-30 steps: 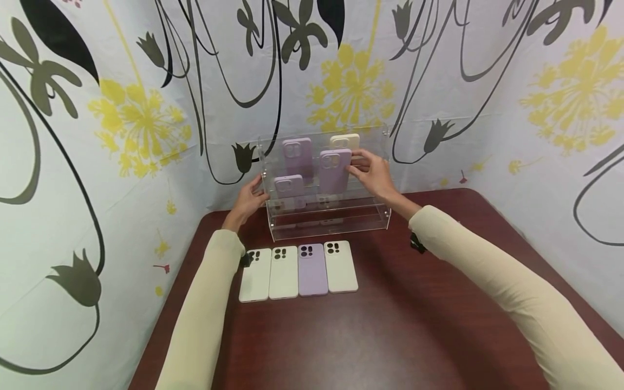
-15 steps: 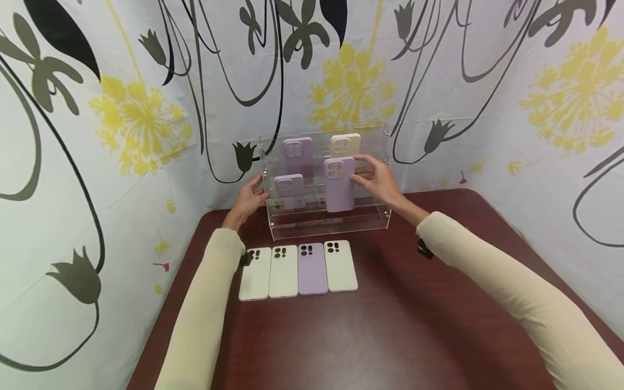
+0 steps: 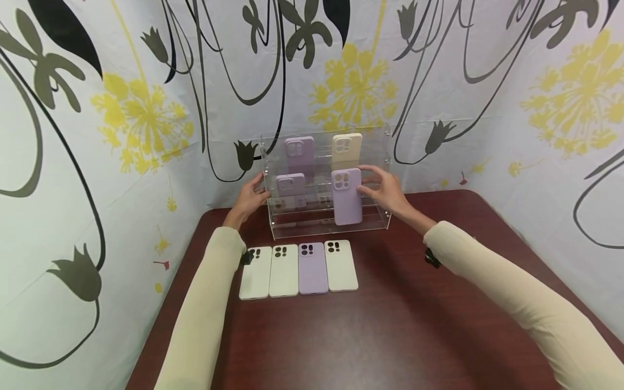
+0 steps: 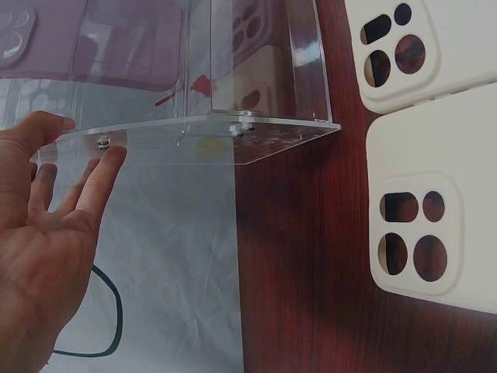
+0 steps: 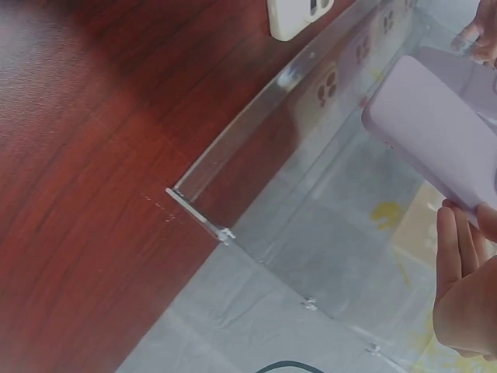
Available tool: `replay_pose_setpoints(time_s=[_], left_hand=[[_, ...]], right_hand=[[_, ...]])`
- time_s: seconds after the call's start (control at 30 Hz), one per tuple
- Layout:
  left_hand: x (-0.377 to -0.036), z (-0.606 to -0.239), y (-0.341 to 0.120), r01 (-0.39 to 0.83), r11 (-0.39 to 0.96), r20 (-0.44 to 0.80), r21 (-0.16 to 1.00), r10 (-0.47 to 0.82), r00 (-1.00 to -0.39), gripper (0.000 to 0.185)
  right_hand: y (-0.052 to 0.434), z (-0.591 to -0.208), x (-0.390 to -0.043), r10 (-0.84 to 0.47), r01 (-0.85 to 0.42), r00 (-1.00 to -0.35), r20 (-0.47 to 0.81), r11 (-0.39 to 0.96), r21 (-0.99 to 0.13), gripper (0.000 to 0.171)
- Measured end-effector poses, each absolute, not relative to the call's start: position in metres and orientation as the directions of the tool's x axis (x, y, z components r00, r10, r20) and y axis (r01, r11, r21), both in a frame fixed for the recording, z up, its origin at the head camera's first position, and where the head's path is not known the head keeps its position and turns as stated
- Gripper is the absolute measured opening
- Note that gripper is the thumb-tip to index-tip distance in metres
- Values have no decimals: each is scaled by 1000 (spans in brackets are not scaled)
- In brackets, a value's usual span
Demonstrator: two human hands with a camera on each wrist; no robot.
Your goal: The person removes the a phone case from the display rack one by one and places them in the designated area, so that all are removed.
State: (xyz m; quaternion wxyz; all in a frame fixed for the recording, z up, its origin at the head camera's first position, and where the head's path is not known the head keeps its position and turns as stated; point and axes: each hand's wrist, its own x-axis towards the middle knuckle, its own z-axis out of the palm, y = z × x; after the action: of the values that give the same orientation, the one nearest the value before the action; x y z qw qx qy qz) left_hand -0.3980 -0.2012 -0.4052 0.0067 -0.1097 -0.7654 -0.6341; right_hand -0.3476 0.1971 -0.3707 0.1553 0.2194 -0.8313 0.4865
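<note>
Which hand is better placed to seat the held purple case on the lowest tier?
Right. The right hand already pinches the purple case, hanging before the clear stand. The left hand is occupied, its straight fingers against the stand's left wall.

Lilac case; clear acrylic rack; dark red woodgrain desk; white backdrop with yellow blooms, black stems; cream sleeves.
</note>
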Motion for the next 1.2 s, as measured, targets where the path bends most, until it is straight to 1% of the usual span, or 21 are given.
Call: replay_pose_setpoints(time_s=[0.33, 0.5, 0.63, 0.7, 0.9, 1.1, 1.2], left_hand=[[-397, -404, -200, 170, 142, 147, 975, 161, -976, 82], [-399, -405, -200, 171, 132, 150, 976, 159, -976, 82], [-399, -405, -200, 169, 123, 149, 978, 159, -976, 82], [-399, -405, -200, 169, 128, 148, 977, 159, -976, 82], [-397, -403, -199, 161, 143, 139, 976, 149, -979, 82], [-397, -403, -199, 157, 139, 136, 978, 149, -979, 82], [-397, -404, -198, 158, 143, 136, 977, 148, -980, 82]], right_hand=[[211, -386, -342, -213, -478, -877, 432, 485, -732, 60], [218, -395, -339, -211, -487, -871, 444, 492, -722, 59], [224, -403, -338, -207, -492, -865, 456, 525, -695, 58], [227, -407, -336, -198, -476, -873, 446, 547, -689, 58], [234, -415, -331, -182, -424, -902, 391, 546, -722, 59], [240, -425, -326, -181, -421, -902, 392, 569, -706, 58], [243, -429, -324, -172, -405, -910, 377, 568, -717, 58]])
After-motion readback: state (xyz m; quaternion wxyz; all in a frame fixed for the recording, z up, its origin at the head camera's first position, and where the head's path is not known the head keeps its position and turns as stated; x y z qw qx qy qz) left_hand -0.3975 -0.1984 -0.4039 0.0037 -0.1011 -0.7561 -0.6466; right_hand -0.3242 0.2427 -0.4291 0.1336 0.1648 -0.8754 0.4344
